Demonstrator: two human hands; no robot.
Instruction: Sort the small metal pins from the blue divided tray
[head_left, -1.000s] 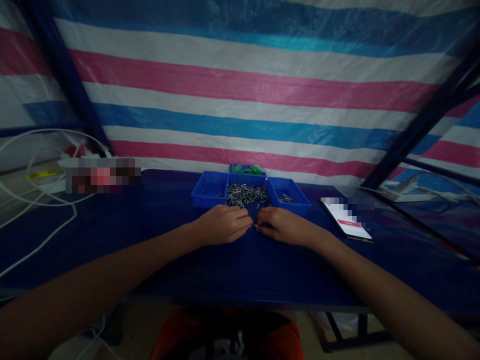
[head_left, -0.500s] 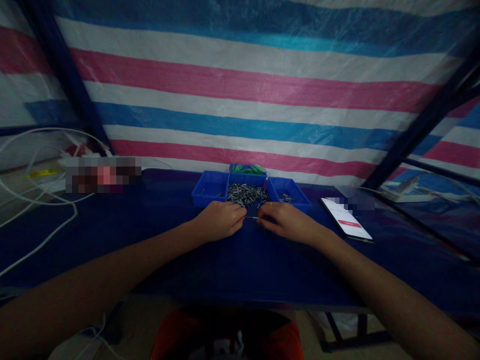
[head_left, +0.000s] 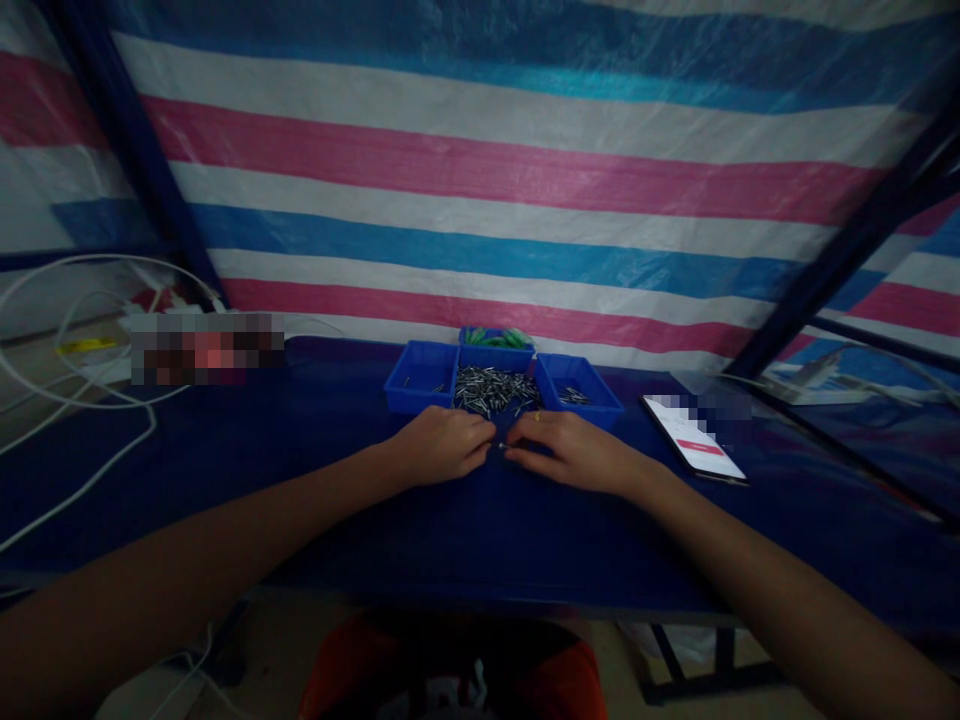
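My left hand (head_left: 444, 446) is closed, its fingertips pinched together around one end of a thin metal piece (head_left: 501, 446). My right hand (head_left: 561, 450) has thumb and forefinger closed on the other end; a ring shows on one finger. Only a short shiny bit is visible between the fingertips, too small to identify. Just beyond the hands, a heap of small dark and silvery metal pieces (head_left: 493, 388) lies between two blue trays. The left tray (head_left: 421, 400) holds a few pieces; the right tray (head_left: 598, 402) has a small pile of slim metal pieces.
Behind the heap stands a third blue tray (head_left: 495, 354) with green items. A lit phone (head_left: 697, 440) lies to the right on the blue table (head_left: 465, 550). White cables (head_left: 112, 480) loop over the left side. A striped sheet (head_left: 480, 180) hangs behind, between blue metal posts.
My hands have come closer together, the right one moving slightly left and down. Less of the thin metal piece shows between the fingertips. Trays and phone are unmoved.
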